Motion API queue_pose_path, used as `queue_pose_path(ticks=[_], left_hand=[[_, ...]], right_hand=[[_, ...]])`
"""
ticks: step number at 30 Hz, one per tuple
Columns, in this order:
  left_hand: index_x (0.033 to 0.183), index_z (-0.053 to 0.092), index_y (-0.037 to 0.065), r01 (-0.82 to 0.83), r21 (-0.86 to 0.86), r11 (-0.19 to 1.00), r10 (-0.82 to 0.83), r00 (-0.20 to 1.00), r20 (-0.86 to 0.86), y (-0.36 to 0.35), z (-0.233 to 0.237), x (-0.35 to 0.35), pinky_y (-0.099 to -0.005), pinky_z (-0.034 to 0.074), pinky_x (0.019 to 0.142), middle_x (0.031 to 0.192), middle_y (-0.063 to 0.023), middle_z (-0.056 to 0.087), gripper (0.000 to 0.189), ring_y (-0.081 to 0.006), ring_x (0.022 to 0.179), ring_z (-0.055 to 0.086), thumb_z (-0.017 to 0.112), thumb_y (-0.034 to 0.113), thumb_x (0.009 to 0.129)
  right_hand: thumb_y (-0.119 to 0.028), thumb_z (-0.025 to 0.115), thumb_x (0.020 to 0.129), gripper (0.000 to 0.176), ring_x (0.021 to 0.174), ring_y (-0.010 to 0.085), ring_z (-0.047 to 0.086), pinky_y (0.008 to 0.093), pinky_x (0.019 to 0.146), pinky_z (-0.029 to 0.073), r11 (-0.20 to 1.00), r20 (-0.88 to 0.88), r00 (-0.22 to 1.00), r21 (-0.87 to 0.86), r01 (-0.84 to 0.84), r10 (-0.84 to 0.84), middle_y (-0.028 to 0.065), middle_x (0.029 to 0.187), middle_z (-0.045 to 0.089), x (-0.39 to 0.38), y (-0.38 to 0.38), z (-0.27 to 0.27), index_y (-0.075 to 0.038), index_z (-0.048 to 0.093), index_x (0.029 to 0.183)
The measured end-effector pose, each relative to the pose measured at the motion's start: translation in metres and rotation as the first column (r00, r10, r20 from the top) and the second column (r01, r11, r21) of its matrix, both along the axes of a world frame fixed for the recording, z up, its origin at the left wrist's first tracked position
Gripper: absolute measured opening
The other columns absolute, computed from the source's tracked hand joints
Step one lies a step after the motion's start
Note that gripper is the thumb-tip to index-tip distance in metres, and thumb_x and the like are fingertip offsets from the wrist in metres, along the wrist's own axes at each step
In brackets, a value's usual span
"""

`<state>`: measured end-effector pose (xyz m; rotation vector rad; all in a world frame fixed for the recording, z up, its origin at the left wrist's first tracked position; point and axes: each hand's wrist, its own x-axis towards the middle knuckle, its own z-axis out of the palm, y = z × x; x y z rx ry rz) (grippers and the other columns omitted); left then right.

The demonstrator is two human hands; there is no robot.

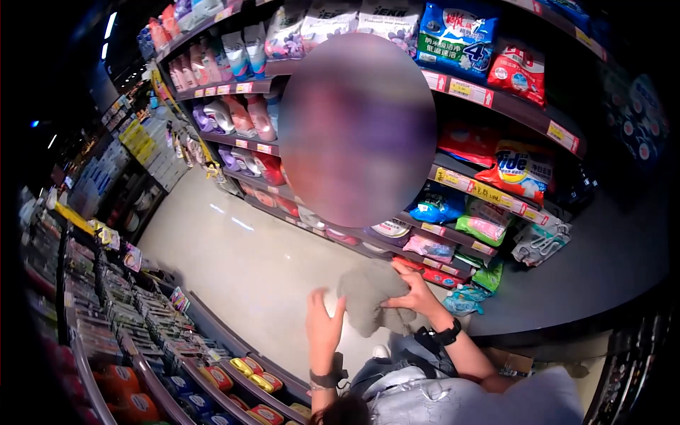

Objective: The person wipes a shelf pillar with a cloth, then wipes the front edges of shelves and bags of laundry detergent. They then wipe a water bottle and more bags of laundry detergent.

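Note:
A crumpled grey cloth (370, 292) hangs in front of my body, over the pale floor. My right hand (416, 292) grips it by its right side, with thumb and fingers pressed into the folds. Just left of the cloth, my left hand (326, 322) is raised with its thumb and fingers apart and nothing between them. A dark band (446, 331) is strapped round my right wrist, and another dark band (331, 374) is on my left wrist.
Shelves ahead carry detergent bags (457, 35), a Tide bag (518, 170) and bottles (258, 117). Racks of small packaged goods (149, 312) line the lower left. A dark curved surface (581, 262) lies to the right. A blurred oval hides the middle shelves.

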<state>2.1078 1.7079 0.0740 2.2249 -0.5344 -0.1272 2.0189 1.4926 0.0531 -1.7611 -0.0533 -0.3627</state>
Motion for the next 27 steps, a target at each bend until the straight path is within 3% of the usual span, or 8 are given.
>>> queue_pose_path(ticks=[1,5,8,10,14,18,24,27], left_hand=[[0.134,0.044,-0.001,0.038,-0.142,0.989,-0.035,0.999,0.023,-0.002,-0.006,0.009,-0.0397,0.039,0.102,0.138,-0.0238,0.044,0.052,-0.0344,0.126,0.047,0.053,0.03,0.094],[0.14,0.039,-0.001,0.274,-0.419,0.866,-0.326,0.943,-0.057,-0.03,0.016,0.043,-0.0391,0.035,0.107,0.141,-0.0219,0.044,0.051,-0.0349,0.13,0.043,0.042,0.015,0.092],[0.137,0.041,-0.002,0.183,-0.459,0.869,-0.306,0.929,-0.209,-0.076,0.01,0.079,-0.039,0.037,0.104,0.135,-0.0225,0.049,0.048,-0.036,0.124,0.049,0.045,0.017,0.093],[0.133,0.046,-0.001,0.267,-0.272,0.925,-0.296,0.952,-0.073,-0.109,0.015,0.108,-0.0407,0.042,0.099,0.13,-0.0228,0.053,0.043,-0.0384,0.116,0.054,0.048,0.018,0.094],[0.132,0.05,0.004,0.468,-0.003,0.884,-0.468,0.884,0.0,-0.164,0.038,0.159,-0.0422,0.045,0.095,0.13,-0.0208,0.052,0.04,-0.0386,0.114,0.055,0.047,0.021,0.096],[0.131,0.051,0.003,0.462,-0.079,0.883,-0.436,0.871,0.227,-0.209,0.044,0.235,-0.0397,0.044,0.096,0.127,-0.0185,0.055,0.038,-0.0345,0.112,0.056,0.047,0.022,0.098],[0.134,0.044,-0.003,0.386,-0.553,0.738,-0.388,0.914,0.121,-0.282,0.069,0.363,-0.0313,0.042,0.097,0.129,-0.0164,0.053,0.043,-0.021,0.111,0.057,0.04,0.028,0.104],[0.129,0.046,-0.005,0.532,-0.429,0.73,-0.455,0.847,0.275,-0.338,0.068,0.402,-0.0314,0.043,0.093,0.122,-0.0164,0.055,0.042,-0.0232,0.105,0.058,0.047,0.026,0.101]], right_hand=[[-0.018,0.082,0.07,0.063,0.121,0.0212,0.049,0.0342,0.101,0.037,0.999,0.017,0.999,0.015,-0.036,0.036,0.0128,0.134,0.05,0.014,-0.001,0.009,0.0,0.056,0.125],[-0.02,0.079,0.072,0.08,0.126,0.0207,0.042,0.0331,0.108,0.03,0.742,-0.048,0.994,0.67,-0.041,0.097,0.0103,0.14,0.044,0.058,-0.003,0.0,0.001,0.041,0.14],[-0.021,0.079,0.073,0.081,0.123,0.0207,0.046,0.0335,0.107,0.032,0.757,0.025,0.997,0.65,-0.07,0.071,0.0092,0.135,0.049,0.092,-0.028,-0.008,0.0,0.039,0.141],[-0.02,0.078,0.074,0.077,0.119,0.0207,0.05,0.0344,0.105,0.036,0.807,0.01,0.999,0.59,-0.038,0.04,0.0079,0.13,0.054,0.115,-0.054,-0.007,0.0,0.041,0.139],[-0.013,0.074,0.075,0.065,0.111,0.0205,0.057,0.0346,0.098,0.044,0.661,-0.061,0.948,0.702,0.264,-0.313,0.0096,0.124,0.059,0.138,-0.118,0.021,0.0,0.047,0.133],[-0.012,0.073,0.08,0.043,0.096,0.0178,0.063,0.0311,0.088,0.049,0.364,0.001,0.551,0.752,0.55,-0.834,0.0099,0.11,0.066,0.163,-0.176,0.057,0.003,0.058,0.117],[-0.014,0.075,0.082,0.039,0.092,0.0156,0.062,0.029,0.085,0.049,0.27,0.247,0.163,0.501,0.822,-0.955,0.0083,0.106,0.066,0.197,-0.231,0.086,0.002,0.058,0.114],[-0.017,0.082,0.071,0.06,0.109,0.0346,0.056,0.0407,0.092,0.045,0.049,0.35,0.001,0.13,0.99,-0.937,0.0232,0.123,0.054,0.235,-0.21,0.086,0.003,0.055,0.121]])
